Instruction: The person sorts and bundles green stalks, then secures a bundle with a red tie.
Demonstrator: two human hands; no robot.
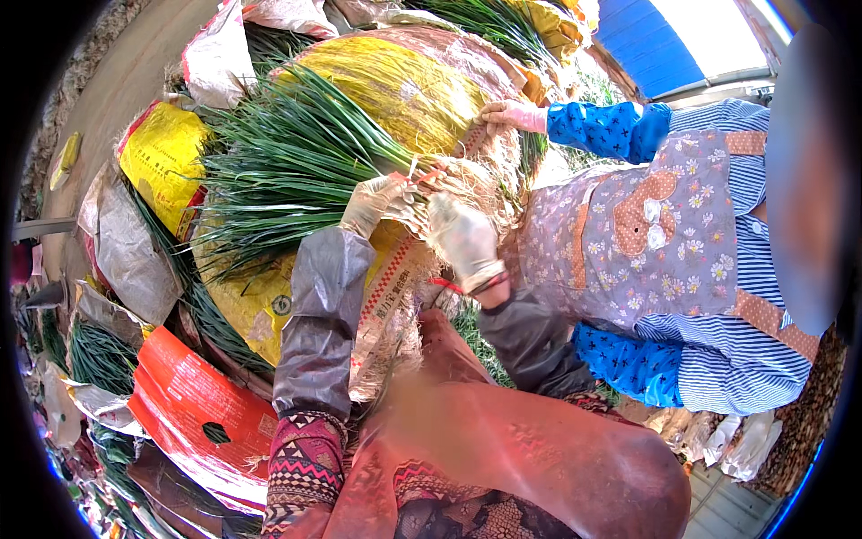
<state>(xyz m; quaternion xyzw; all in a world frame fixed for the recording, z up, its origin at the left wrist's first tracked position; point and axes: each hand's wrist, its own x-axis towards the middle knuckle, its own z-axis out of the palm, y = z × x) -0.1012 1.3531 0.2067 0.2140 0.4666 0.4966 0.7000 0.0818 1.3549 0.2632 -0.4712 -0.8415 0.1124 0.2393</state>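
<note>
On my feed, the left hand's grip (pixel 373 202), in a pale glove, is clamped on the green bundle (pixel 296 162) beside its pale tie (pixel 413 166). The right hand's grip (pixel 462 235) sits near it at 4 o'clock, so blurred that I can't tell whether its fingers are together or apart. I see the bundle's long leaves fan from the left grip towards 9 and 11 o'clock, across a big yellow sack (pixel 395 85). Straw-coloured fibres (pixel 480 175) lie at 3 o'clock. At 2 o'clock a co-worker's hand (pixel 512 115) rests by the sack's edge, below a blue sleeve; their flowered apron (pixel 646 234) fills 3 o'clock. Further out I get a grey-white sack (pixel 130 251) near 9 o'clock and an orange-red sack (pixel 202 395) between 7 and 8.
</note>
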